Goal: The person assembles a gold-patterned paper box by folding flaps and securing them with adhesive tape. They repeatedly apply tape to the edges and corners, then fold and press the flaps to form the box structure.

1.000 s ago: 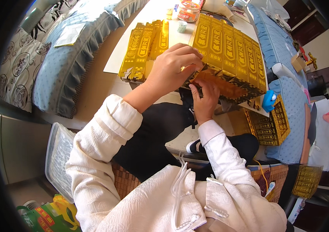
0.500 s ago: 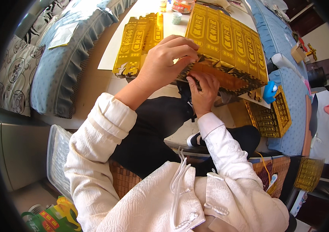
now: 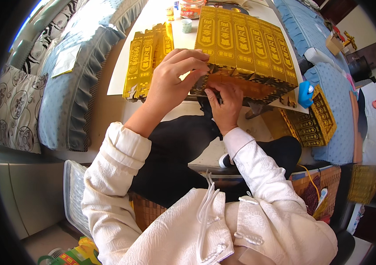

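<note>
A large box of gold printed foil card (image 3: 245,39) rests on the white table, its open, jagged-edged end facing me. My left hand (image 3: 174,79) pinches the box at its near left corner, thumb and fingers closed on the edge. Just below, my right hand (image 3: 227,104) reaches into the opening, thumb at the left wall's edge and fingers curled against the inside; part of its grip is hidden. To the left of the box lies a stack of flat, folded gold card pieces (image 3: 146,62) with notched ends.
Behind the box stand a small pale-green cup (image 3: 186,25) and a red-labelled jar (image 3: 191,9). A blue object (image 3: 305,94) sits at the table's right corner, near another gold box (image 3: 313,121). Blue-covered seats (image 3: 71,84) flank the table. A clear plastic bin (image 3: 75,194) is at my left.
The view has shifted slightly, so the table things sit further left. Both hands keep their places at the box's near left corner, with little visible change in grip.
</note>
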`<state>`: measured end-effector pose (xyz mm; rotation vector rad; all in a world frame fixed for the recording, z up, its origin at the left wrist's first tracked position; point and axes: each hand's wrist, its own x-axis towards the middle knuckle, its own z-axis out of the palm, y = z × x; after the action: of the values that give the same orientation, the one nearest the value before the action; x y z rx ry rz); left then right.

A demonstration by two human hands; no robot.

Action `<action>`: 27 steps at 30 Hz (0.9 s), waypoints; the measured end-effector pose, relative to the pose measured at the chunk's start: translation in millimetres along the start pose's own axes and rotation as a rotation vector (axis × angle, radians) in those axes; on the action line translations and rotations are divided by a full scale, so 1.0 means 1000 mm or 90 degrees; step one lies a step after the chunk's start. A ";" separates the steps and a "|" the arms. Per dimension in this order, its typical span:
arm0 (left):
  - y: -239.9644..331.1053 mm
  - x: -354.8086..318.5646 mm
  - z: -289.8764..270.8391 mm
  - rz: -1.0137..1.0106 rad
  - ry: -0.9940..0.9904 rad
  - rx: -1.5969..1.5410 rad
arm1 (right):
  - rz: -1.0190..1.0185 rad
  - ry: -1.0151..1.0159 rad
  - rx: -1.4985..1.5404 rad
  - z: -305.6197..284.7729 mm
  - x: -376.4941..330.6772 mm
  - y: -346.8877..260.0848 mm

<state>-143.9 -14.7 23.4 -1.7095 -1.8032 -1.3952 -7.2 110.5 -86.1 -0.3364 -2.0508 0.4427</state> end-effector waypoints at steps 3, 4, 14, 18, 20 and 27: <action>0.002 0.001 -0.001 -0.001 -0.004 -0.002 | 0.007 -0.001 0.003 0.000 0.000 0.001; 0.003 0.002 -0.001 -0.003 -0.007 -0.004 | 0.009 0.001 0.002 0.000 0.000 0.001; 0.005 0.003 -0.009 -0.021 -0.040 -0.036 | -0.001 0.002 0.027 -0.002 -0.001 0.003; 0.006 0.005 -0.015 -0.003 -0.069 -0.067 | -0.004 0.009 0.025 -0.003 -0.001 0.004; 0.006 0.002 -0.017 -0.021 -0.094 -0.086 | 0.003 -0.001 0.031 -0.005 -0.001 0.002; 0.009 -0.001 -0.020 -0.106 -0.126 -0.179 | 0.004 -0.009 0.024 -0.007 0.001 0.000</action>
<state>-143.5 -31.9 36.3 -1.9331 -1.9712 -1.6671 -1.1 112.1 -82.2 -0.3174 -2.0534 0.4882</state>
